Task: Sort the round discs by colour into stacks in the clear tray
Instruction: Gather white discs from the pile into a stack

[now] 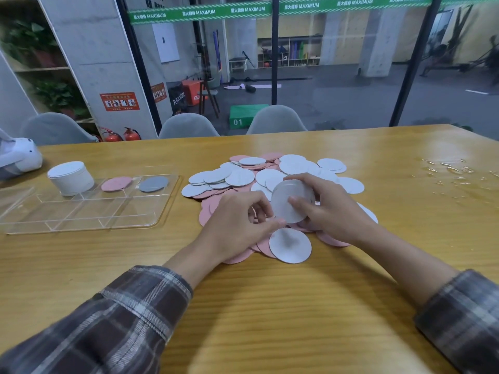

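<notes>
Your right hand (pixel 332 211) is gripping a short stack of white discs, call it the held stack (pixel 286 206), fingers wrapped over the top edge and thumb across the face. It's tipped up on edge, face toward you, axis roughly level, hovering just above the near side of the pile (pixel 243 176). Your left hand (pixel 235 225) is just beside it, fingers curled, thumb tip at the stack's lower edge. Can't tell if it's pinching a disc or only steadying the edge. The pile is mid-table, white and pink mixed, still big, so I'd judge the sort is early to midway. The tray (pixel 81 211) lies well to the left of both hands. In its far row: tall white stack (pixel 70 179) at the far-left corner, pink disc (pixel 116 183) next, grey disc (pixel 153 184) nearest the pile. The rest of the compartments look bare. What matters for the next move: the white stack is the tray slot furthest from you, and the whites are in the hand on the wrong side. The left hand is nearer. So either pass the held stack left, or reach the right arm across the pile and over pink and grey. Either way, turn it flat before setting down, axis vertical, or I'd expect it to slide off the tall stack.
</notes>
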The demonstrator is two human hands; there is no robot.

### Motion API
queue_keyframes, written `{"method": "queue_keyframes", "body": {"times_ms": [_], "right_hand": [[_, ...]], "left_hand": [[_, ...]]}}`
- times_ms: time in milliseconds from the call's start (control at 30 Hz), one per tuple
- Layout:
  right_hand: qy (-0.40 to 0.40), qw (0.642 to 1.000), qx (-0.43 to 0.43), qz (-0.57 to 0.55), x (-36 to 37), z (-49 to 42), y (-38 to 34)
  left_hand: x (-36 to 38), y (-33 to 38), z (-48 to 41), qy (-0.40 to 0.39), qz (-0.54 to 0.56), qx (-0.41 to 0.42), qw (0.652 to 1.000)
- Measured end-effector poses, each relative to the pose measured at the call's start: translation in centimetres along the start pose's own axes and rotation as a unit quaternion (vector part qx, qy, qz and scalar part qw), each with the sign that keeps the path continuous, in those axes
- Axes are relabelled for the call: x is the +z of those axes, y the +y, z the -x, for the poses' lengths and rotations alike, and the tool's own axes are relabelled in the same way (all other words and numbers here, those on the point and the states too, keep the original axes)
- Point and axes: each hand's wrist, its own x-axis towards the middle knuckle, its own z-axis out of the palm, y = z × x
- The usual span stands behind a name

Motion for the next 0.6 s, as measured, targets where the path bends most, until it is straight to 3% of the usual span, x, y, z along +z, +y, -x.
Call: {"method": "queue_keyframes", "body": {"times_ms": [133, 233, 400, 600], "right_hand": [[0.017, 1.000, 0.013, 0.012, -0.1, 0.0, -0.1], [0.022, 1.000, 0.020, 0.003, -0.1, 0.1, -0.3], [0.021, 0.999, 0.024, 0.002, 0.0, 0.0, -0.3], [-0.005, 0.995, 0.059, -0.075, 0.0, 0.4, -1.1]], "left_hand": [[0.2, -0.1, 0.3, -0.107, -0.071, 0.019, 0.991], [0.0, 0.0, 0.3, -0.140, -0.080, 0.010, 0.987], [-0.2, -0.1, 0.2, -0.145, -0.035, -0.009, 0.989], [-0.9, -0.2, -0.4, -0.083, 0.043, -0.026, 0.995]]}}
